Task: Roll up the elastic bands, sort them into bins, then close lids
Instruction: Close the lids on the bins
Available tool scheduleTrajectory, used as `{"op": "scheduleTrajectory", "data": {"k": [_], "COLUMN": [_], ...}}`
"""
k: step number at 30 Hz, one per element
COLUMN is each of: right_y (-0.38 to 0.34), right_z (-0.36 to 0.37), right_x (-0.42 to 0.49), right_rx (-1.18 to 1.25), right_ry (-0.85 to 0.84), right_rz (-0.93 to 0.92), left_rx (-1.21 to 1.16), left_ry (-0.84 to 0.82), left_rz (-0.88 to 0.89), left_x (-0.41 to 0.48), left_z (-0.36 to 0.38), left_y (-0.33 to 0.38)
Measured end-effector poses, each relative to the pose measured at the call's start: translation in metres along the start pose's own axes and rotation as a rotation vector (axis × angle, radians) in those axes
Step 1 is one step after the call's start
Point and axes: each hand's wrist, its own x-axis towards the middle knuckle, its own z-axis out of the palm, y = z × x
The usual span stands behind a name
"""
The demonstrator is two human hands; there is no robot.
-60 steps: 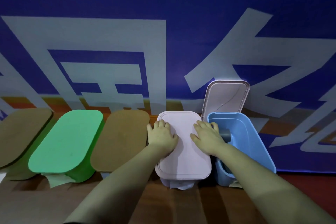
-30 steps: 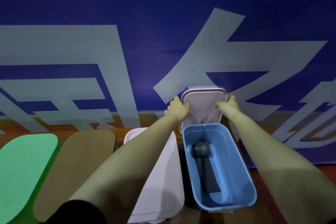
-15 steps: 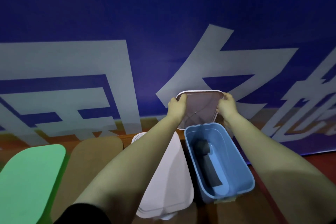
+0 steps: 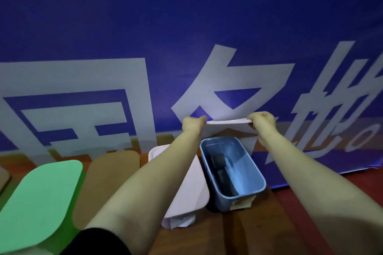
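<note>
An open blue bin (image 4: 251, 175) stands on the table with a dark rolled elastic band (image 4: 222, 168) lying inside. Above and behind it a white lid (image 4: 228, 121) is held nearly level, seen edge-on. My left hand (image 4: 191, 124) grips its left edge and my right hand (image 4: 262, 121) grips its right edge. Left of the blue bin a white bin (image 4: 189, 196) sits with its lid closed, partly hidden by my left forearm.
Further left stand a bin with a brown lid (image 4: 107, 180) and a bin with a green lid (image 4: 39, 198), both closed. A blue banner (image 4: 186, 27) with pale characters rises right behind the bins. Red surface (image 4: 298, 213) lies to the right.
Both hands left the white bin's closed lid, took the upright lid behind the blue bin by its sides, and have lifted and tipped it from upright to nearly flat.
</note>
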Motion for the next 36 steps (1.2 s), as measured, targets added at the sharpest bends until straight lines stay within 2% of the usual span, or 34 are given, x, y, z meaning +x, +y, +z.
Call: {"op": "scheduleTrajectory", "data": {"k": [5,8,16,20,25,29,36], "right_y": [0.032,0.052,0.114,0.125,0.133,0.140,0.145], "right_z": [-0.033,-0.049,-0.066,-0.079,-0.088,-0.087,-0.091], "right_x": [0.005,0.004,-0.009,-0.015,-0.015,-0.015,-0.017], "right_rx": [-0.080,-0.098,-0.119,-0.195,-0.217,-0.237,-0.284], "right_ry": [-0.152,-0.252,-0.396,-0.415,-0.433,-0.460,-0.513], "right_rz": [0.089,0.168,0.269,0.249,0.213,0.198,0.170], "left_rx": [0.051,0.160,0.163,0.385,0.445,0.579,0.681], "left_ry": [-0.017,0.067,0.124,0.181,0.235,0.263,0.268], "left_rz": [-0.089,-0.118,-0.135,-0.095,-0.055,-0.023,-0.031], "left_x": [-0.023,-0.037,-0.066,-0.073,-0.078,-0.084,-0.087], "left_z": [0.010,0.017,0.028,0.038,0.053,0.060,0.062], "left_y": [-0.026,-0.049,-0.113,-0.134,-0.153,-0.159,-0.166]}}
